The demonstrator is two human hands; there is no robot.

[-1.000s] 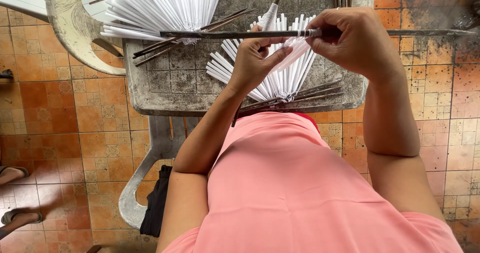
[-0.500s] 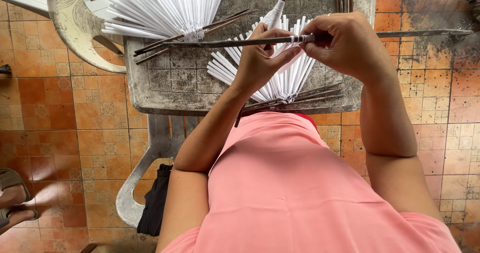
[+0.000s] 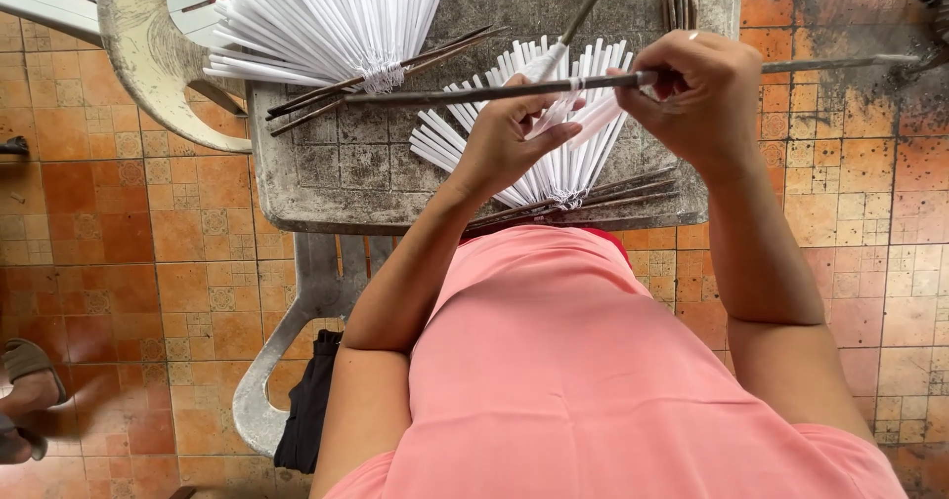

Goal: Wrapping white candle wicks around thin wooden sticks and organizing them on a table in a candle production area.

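Right hand (image 3: 697,94) pinching thin dark stick (image 3: 474,94); left hand (image 3: 509,143) pinching white paper strip (image 3: 542,62).

The floor (image 3: 129,252) is paved with worn orange-brown patterned tiles, blackened with grime at the upper right. On it stands a grey, stained plastic table (image 3: 376,178). A weathered white plastic chair (image 3: 148,54) sits just beside its upper left corner. Even daylight, soft shadows.

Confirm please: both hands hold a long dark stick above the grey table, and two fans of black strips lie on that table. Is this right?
One detail is wrong: the strips are white, not black. The head view shows the left hand and right hand on the long dark stick above the grey table, with two fans of white strips.
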